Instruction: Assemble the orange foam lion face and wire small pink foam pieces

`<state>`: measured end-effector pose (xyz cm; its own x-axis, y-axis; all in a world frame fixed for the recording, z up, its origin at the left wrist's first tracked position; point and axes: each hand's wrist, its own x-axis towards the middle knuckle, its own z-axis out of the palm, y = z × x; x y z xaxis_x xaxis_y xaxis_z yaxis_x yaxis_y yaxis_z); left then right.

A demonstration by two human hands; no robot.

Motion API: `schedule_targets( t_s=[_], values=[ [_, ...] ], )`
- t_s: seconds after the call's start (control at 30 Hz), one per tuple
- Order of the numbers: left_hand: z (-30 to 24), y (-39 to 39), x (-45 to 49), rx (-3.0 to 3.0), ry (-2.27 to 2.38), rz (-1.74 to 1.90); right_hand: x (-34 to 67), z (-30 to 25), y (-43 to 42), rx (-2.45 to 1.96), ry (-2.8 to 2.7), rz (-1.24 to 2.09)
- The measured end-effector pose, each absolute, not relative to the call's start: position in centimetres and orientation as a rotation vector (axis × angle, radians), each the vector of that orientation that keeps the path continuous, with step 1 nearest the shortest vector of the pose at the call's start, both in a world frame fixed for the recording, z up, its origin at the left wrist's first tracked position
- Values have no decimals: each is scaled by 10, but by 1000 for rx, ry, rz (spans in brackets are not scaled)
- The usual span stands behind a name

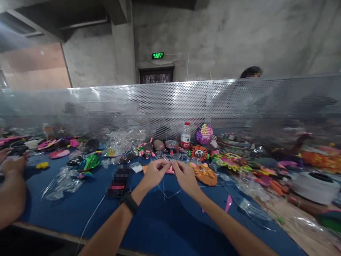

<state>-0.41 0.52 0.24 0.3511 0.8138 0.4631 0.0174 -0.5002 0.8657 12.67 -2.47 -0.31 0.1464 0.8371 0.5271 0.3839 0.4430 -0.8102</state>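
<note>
My left hand and my right hand meet fingertip to fingertip over the blue table. Both are closed in a pinch, and what they hold is too small to make out. Between them shows a bit of pink; whether it is held or lies behind is unclear. Thin pale strands appear just below the fingers. Close to the right hand lies an orange-brown animal face with pink ears, seemingly of clay. Left of the left hand are a small white packet and a dark phone.
Several colourful clay-like figures, among them an orange lion face and a green one, line the back. A red-capped bottle stands before the perforated metal screen. Crumpled plastic lies left. Another person's arm is at far left.
</note>
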Motion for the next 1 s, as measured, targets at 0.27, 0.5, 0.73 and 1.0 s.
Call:
schedule_targets(
  t_s=[0.27, 0.5, 0.73, 1.0],
  values=[
    [9, 3, -6, 1819, 771, 1226, 127, -7, -17, -1029, -1309, 823],
    [13, 2, -7, 1704, 761, 1175, 128, -6, -17, -1005, -1316, 865],
    [18, -2, -8, 1787, 745, 1164, 127, 0, -18, -959, -1236, 1066],
    [16, 2, -12, 1899, 729, 1204, 125, 7, -19, -1000, -1100, 1247]
  ],
)
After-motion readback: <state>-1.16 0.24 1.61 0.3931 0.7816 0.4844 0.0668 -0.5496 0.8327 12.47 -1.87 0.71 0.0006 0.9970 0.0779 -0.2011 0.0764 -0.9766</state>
